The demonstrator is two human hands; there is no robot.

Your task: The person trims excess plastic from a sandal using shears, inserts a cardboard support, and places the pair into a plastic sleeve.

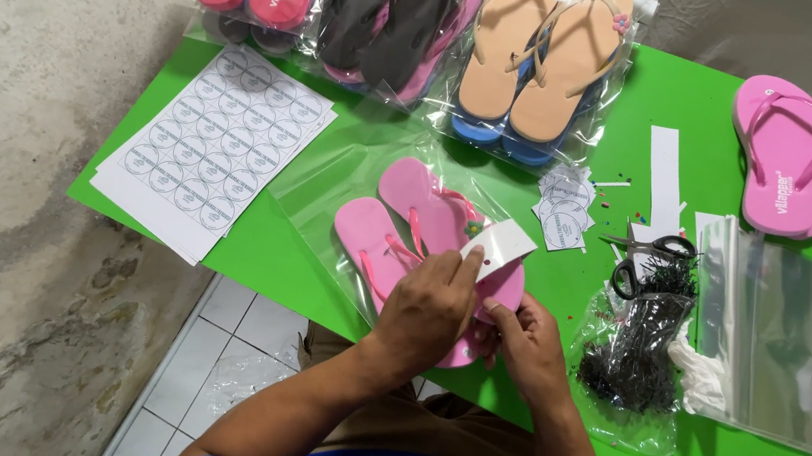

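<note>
A pair of pink flip-flops (pixel 397 219) lies on a clear plastic bag (pixel 330 185) on the green table (pixel 660 104). My left hand (pixel 430 306) rests on the sandals and pinches a white card strip (pixel 503 240) against the straps. My right hand (pixel 527 343) grips the heel end of the right-hand sandal from below. A small flower decoration (pixel 472 228) sits at the strap joint, just under the card.
A white sheet of round stickers (pixel 214 142) lies at the left. Bagged flip-flops (pixel 534 61) line the far edge. Loose pink flip-flops (pixel 795 158), scissors (pixel 650 254), a bag of black ties (pixel 639 353), cut stickers (pixel 564 209) and clear bags (pixel 777 337) lie at the right.
</note>
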